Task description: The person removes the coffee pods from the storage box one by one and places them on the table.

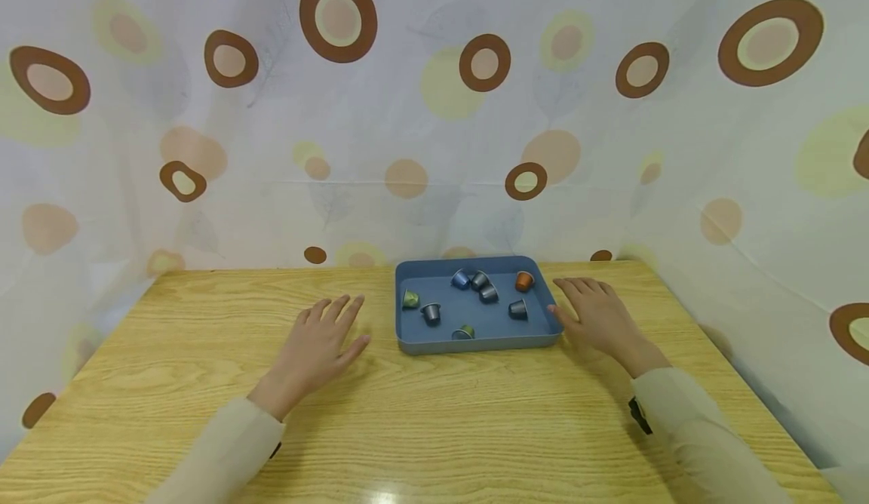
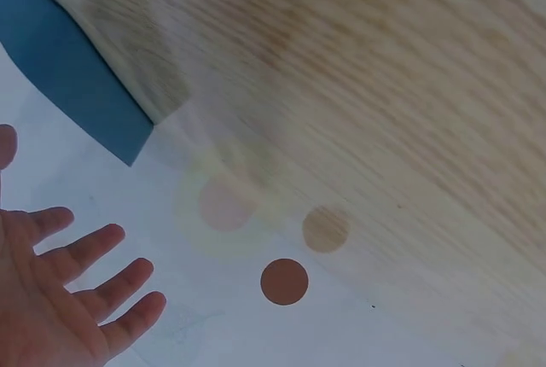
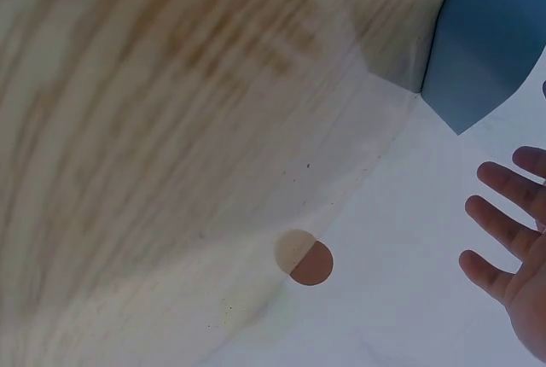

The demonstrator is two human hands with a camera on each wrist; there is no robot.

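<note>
A shallow blue tray (image 1: 485,344) stands on the wooden table, with several coffee capsules scattered inside. A blue capsule (image 1: 461,279) lies near the far wall beside dark grey ones, and an orange capsule (image 1: 523,281) is in the far right corner. One green capsule (image 1: 410,299) is by the left wall, another green capsule (image 1: 465,332) by the front wall. My left hand (image 1: 315,353), fingers spread, is to the left of the tray, apart from it and holding nothing. At the tray's right side is my right hand (image 1: 597,319), its straight fingers close to the rim and gripping nothing.
The light wood table (image 1: 434,421) reaches back to a white patterned cloth (image 1: 407,112) that hangs behind and along the sides. Both forearms, in beige sleeves (image 1: 695,421), come in from the near edge.
</note>
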